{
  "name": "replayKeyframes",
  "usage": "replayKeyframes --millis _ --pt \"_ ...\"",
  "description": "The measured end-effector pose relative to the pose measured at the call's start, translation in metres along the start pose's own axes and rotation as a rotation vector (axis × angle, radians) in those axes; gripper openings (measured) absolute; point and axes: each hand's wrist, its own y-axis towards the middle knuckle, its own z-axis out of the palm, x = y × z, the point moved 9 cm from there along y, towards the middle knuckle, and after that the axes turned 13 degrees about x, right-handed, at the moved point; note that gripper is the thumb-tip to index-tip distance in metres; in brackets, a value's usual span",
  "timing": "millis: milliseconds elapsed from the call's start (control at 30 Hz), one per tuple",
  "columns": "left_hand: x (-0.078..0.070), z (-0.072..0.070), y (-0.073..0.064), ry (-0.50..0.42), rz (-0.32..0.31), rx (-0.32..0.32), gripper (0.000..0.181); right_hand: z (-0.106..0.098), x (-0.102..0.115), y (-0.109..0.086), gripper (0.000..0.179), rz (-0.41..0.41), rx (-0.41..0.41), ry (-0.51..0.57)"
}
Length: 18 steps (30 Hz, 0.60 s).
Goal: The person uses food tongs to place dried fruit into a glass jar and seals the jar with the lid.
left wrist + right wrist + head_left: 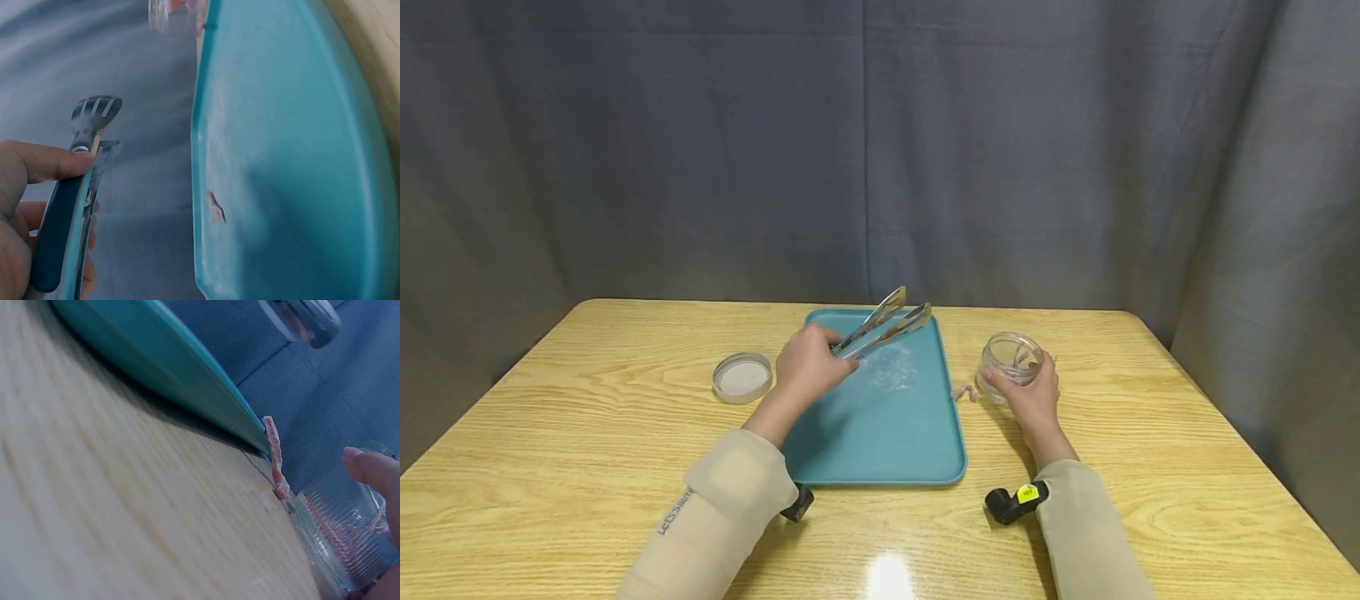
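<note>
My left hand [811, 363] holds metal serving tongs [886, 310] above the blue tray [880, 450]. The tongs' two arms stand apart, slotted tips pointing away and to the right, with nothing visible between them. In the left wrist view, thumb and fingers wrap the dark handle [57, 231]. My right hand [1036, 402] grips a clear ribbed glass jar [1000, 358] on the table, right of the tray; pinkish strips show inside. A sugar-dusted pinkish strip [275, 456] leans on the tray's right edge beside the jar. A small pinkish piece [215, 206] lies on the tray.
A round lid [742, 377] lies on the wooden table [587, 400] left of the tray. White powder [895, 367] is scattered on the tray's far part. Behind the table hangs a grey curtain [737, 167].
</note>
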Motion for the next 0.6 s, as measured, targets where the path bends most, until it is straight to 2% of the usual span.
replayKeyframes --millis 133,367,600 --pt "0.014 -0.002 -0.003 -0.006 -0.016 -0.006 0.032 0.001 -0.001 0.000 0.091 -0.001 0.001 0.001" --pt "0.041 -0.004 -0.009 0.003 -0.078 0.013 0.042 0.003 -0.001 0.001 0.092 0.000 0.007 -0.005" --pt "0.057 -0.001 -0.013 0.001 -0.090 0.025 0.039 0.002 0.000 0.001 0.093 -0.004 0.005 -0.007"
